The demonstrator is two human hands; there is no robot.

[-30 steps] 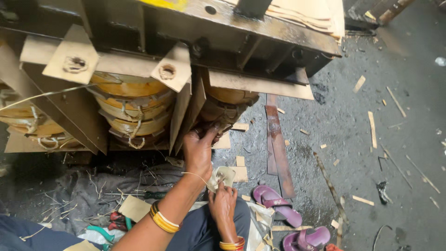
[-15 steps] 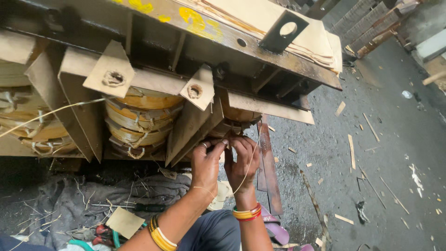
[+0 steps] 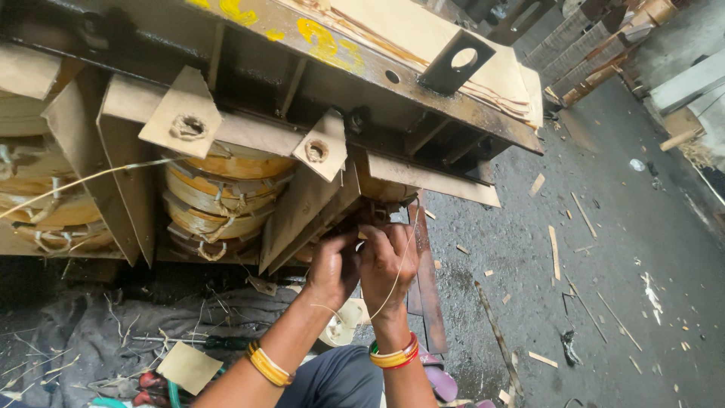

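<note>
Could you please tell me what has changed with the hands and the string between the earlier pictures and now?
A second ago the right hand was low by the lap and the left hand reached up alone. The right then rose, and both now work side by side under the coil's cardboard wedges, with the thin string draped over the right hand. The transformer frame and the windings stayed as they were.

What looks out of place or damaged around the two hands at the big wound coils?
Wood splinters and scraps lie scattered over the grey floor. The frame above the coils is rusty, with patchy yellow paint. Both hands, left and right, pinch a thin string.
</note>
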